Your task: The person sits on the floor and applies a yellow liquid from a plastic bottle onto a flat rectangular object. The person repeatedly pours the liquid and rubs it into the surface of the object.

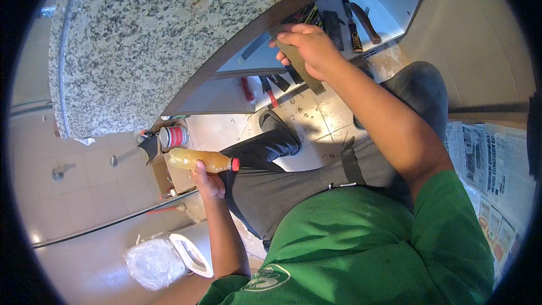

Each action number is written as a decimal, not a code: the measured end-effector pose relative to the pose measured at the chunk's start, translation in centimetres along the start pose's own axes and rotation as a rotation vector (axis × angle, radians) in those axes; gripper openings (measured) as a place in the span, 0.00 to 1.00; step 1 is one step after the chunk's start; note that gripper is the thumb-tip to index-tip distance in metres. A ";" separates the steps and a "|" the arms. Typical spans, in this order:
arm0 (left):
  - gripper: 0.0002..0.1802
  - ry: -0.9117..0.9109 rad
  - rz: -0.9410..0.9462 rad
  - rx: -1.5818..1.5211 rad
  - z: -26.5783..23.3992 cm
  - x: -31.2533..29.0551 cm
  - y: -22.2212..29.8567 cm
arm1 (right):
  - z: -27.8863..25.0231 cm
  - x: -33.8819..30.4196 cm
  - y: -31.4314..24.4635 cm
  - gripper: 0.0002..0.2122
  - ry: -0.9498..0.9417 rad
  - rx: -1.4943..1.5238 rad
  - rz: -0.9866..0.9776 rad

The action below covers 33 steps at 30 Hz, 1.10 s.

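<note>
My left hand (pixel 209 184) is wrapped round a clear plastic bottle (pixel 197 160) of yellowish liquid. The bottle lies tilted on its side, its red cap (pixel 235 164) on and pointing right. At the opening of the cabinet, my right hand (pixel 310 48) grips a flat olive-brown strip (pixel 299 65), whose material I cannot make out. The strip's lower end hangs free below my fingers. Beyond that hand, a dark-handled tool with a yellow mark (pixel 355 38) and a curved brown-handled tool (pixel 366 24) lie on the cabinet floor.
A speckled granite countertop (pixel 141 39) overhangs the cabinet. Red- and black-handled tools (pixel 271 97) lie along its lower board. Small curled scraps (pixel 305 112) dot the tiled floor. A tin can (pixel 173 136) stands at left, a plastic-covered toilet (pixel 155 262) lower left, newspaper sheets (pixel 485 164) at right.
</note>
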<state>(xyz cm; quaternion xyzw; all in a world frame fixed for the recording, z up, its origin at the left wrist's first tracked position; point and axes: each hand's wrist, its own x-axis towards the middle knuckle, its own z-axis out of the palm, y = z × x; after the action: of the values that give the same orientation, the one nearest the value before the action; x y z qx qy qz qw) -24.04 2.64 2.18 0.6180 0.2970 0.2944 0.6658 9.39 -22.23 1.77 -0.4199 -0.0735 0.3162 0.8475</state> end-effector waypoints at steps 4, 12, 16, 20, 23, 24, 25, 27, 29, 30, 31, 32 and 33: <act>0.28 -0.018 -0.012 0.000 0.2 0.0 0.1 | -0.3 0.6 -0.2 0.11 -0.021 -0.034 -0.005; 0.27 -0.029 0.036 0.057 -0.2 -0.1 -0.1 | -2.5 -0.2 0.8 0.11 -0.074 0.063 -0.071; 0.27 -0.037 0.016 0.018 0.4 -0.2 0.2 | -3.5 -0.6 0.4 0.11 -0.011 0.044 -0.053; 0.28 -0.044 0.034 0.044 1.5 -0.6 0.8 | -3.2 0.0 0.4 0.11 0.028 0.034 -0.037; 0.29 -0.044 0.040 0.049 1.4 -0.5 0.8 | -2.5 0.4 0.0 0.11 0.006 0.008 -0.036; 0.29 -0.041 0.044 0.049 1.5 -0.5 0.8 | -2.3 0.3 -0.1 0.11 0.008 0.014 -0.043; 0.29 -0.036 0.048 0.049 1.5 -0.6 0.8 | -2.1 0.1 -0.2 0.11 0.009 0.021 -0.050; 0.29 -0.035 0.048 0.049 1.5 -0.6 0.8 | -1.9 0.0 -0.3 0.10 0.010 0.031 -0.060; 0.30 -0.044 0.038 0.050 1.6 -0.7 0.9 | -1.9 0.0 -0.4 0.10 0.013 0.040 -0.066; 0.30 -0.043 0.036 0.048 1.5 -0.7 0.8 | -2.0 -0.1 -0.5 0.10 0.001 0.038 -0.062; 0.29 -0.040 0.034 0.046 1.4 -0.6 0.8 | -2.1 -0.1 -0.7 0.09 -0.012 0.036 -0.059; 0.29 -0.038 0.033 0.043 1.2 -0.6 0.7 | -2.2 -0.1 -0.9 0.09 -0.025 0.034 -0.055; 0.29 -0.045 0.031 0.035 1.0 -0.5 0.5 | -2.3 0.0 -1.0 0.09 -0.013 0.041 -0.059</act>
<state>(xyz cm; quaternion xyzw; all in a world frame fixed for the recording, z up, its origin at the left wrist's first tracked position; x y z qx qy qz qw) -23.59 1.66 2.77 0.6406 0.2773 0.2853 0.6568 10.77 -24.24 1.05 -0.3980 -0.0849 0.2954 0.8644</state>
